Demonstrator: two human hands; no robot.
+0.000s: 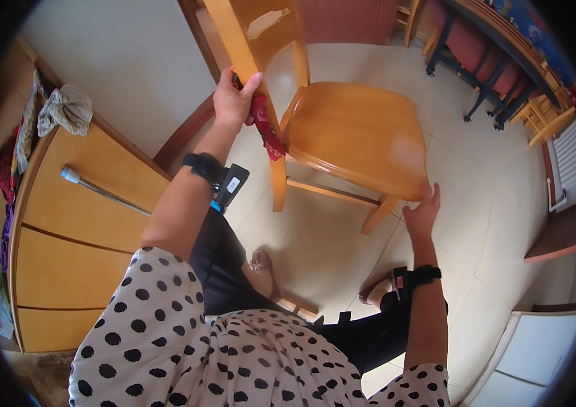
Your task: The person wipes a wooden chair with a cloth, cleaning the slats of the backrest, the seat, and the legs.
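Note:
A wooden chair with a glossy seat stands before me on the tiled floor. My left hand grips the left upright of its backrest, together with a red patterned cloth that hangs down along the upright. The fingers around the far side of the wood are partly hidden. My right hand is at the front right corner of the seat, with thumb and fingers apart at its edge; whether it presses on the wood cannot be told.
A wooden drawer cabinet with a crumpled pale cloth on it is at the left. A dark-legged table and small wooden chairs stand at the upper right, near a white radiator. A white cabinet is lower right.

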